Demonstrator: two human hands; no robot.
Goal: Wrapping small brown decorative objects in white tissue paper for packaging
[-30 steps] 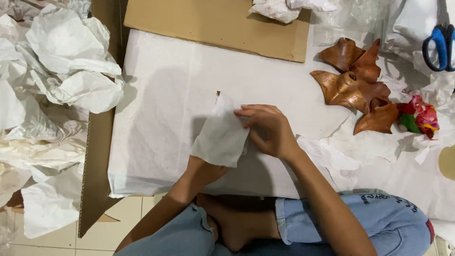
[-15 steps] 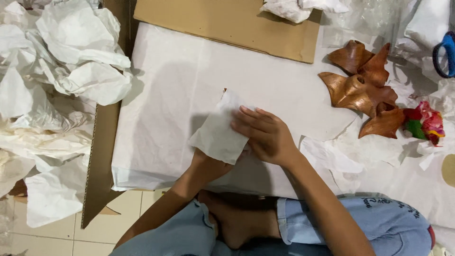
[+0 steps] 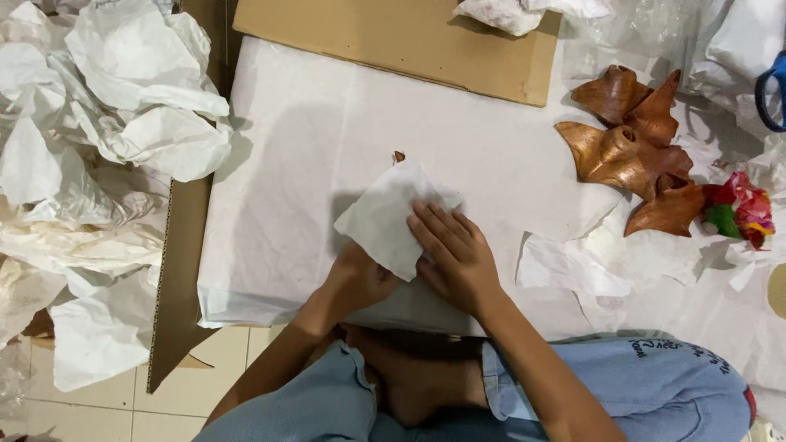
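Change: both hands shifted slightly toward the white sheet's [image 3: 286,164] near edge.
Left hand [image 3: 360,278]: we see it gripping the wrapped bundle [image 3: 393,217].
Right hand [image 3: 454,258]: flat, pressing it.
Handling: we judge it light, possibly fragile; hold underneath.

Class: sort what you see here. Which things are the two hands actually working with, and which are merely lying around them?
In hand:
left hand
right hand
white paper wrap, a brown tip poking out on top
white paper sheet underneath

Lying about:
brown carved wooden pieces
crumpled white paper
cardboard sheet
colourful small object
blue scissors handle
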